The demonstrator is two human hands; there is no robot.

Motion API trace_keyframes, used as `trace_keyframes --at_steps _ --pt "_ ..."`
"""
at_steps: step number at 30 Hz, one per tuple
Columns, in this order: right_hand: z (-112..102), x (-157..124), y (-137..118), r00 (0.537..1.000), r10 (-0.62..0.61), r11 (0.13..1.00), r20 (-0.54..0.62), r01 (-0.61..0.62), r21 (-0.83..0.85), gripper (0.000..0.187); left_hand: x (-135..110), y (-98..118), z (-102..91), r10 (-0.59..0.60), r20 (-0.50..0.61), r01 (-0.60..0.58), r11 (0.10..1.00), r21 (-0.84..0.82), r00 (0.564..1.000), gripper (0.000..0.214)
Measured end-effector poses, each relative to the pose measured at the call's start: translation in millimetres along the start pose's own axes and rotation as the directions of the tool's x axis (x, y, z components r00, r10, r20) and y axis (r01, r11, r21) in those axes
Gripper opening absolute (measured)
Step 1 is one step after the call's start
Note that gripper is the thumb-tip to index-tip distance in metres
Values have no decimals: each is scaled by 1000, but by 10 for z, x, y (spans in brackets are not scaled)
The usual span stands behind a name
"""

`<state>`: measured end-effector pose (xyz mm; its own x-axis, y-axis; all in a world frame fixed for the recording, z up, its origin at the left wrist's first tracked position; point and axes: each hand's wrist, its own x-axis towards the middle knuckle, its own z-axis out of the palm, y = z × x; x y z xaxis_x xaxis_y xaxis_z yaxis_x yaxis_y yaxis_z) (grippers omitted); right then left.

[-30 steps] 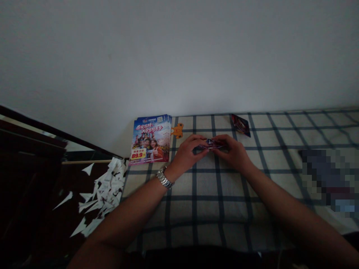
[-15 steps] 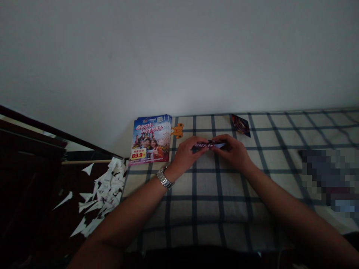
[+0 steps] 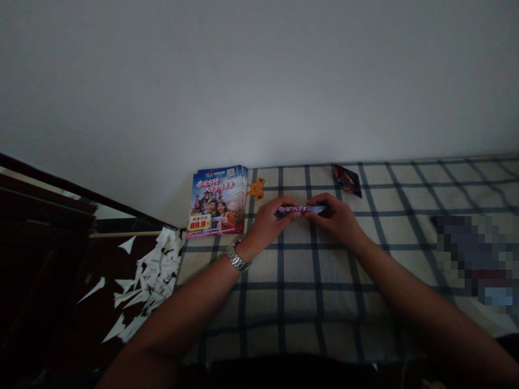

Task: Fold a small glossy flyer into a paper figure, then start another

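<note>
A printed flyer (image 3: 295, 209), folded into a narrow strip with lettering along it, is held between my two hands above the checked cloth. My left hand (image 3: 274, 218), with a metal watch at the wrist, pinches its left part. At the right part, my right hand (image 3: 333, 218) grips with thumb and fingers, the thumbs nearly meeting at the middle. To the left of my hands lies a stack of colourful flyers (image 3: 217, 202) marked 89.9. Beyond my right hand rests a dark folded paper piece (image 3: 347, 180).
The checked cloth (image 3: 300, 292) covers the surface up to the pale wall (image 3: 259, 81). An orange bear figure (image 3: 255, 188) shows beside the stack. Many white folded papers (image 3: 158, 270) lie lower on the left. A pixelated dark object (image 3: 474, 254) is at the right.
The strip between my hands has turned a little, so more of its lettering faces me. Both hands stay in nearly the same place, fingers still pinched on it.
</note>
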<state>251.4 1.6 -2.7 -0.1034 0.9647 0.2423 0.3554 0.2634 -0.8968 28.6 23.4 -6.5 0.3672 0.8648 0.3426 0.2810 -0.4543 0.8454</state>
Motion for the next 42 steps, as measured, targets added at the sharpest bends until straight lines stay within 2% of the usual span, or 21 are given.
trace_keyframes --at_steps 3,13,17,25,31,34,37,39,42 --pt "4 -1 4 1000 7 999 23 -7 35 35 -2 0 -4 1 -6 0 1000 29 1000 12" --pt "-12 -11 7 1000 -12 999 17 12 -32 29 5 -49 8 43 -15 -42 997 71 999 15" --pt "-13 -15 1 999 -14 999 30 15 -37 26 17 -27 -5 25 -12 -24 997 77 1000 11" --pt "-13 -23 -59 1000 13 1000 26 -12 -27 27 9 4 -12 -25 18 25 1000 4 1000 15" --pt "7 -26 -14 999 12 1000 37 -12 -7 26 0 -5 -17 -33 16 33 999 -29 999 15" --pt "17 -26 31 998 -39 999 44 39 -17 25 3 -17 -16 -50 2 50 999 -5 999 15" --pt "17 -25 50 982 -184 982 48 186 -38 30 11 -18 -14 -78 -7 79 997 17 997 17" --pt "12 -26 42 964 -262 961 40 265 -83 31 15 -14 -12 -73 -20 73 997 8 997 17" --pt "5 -30 20 948 -319 936 25 319 -147 34 15 -15 -8 -44 -49 42 998 -41 998 21"
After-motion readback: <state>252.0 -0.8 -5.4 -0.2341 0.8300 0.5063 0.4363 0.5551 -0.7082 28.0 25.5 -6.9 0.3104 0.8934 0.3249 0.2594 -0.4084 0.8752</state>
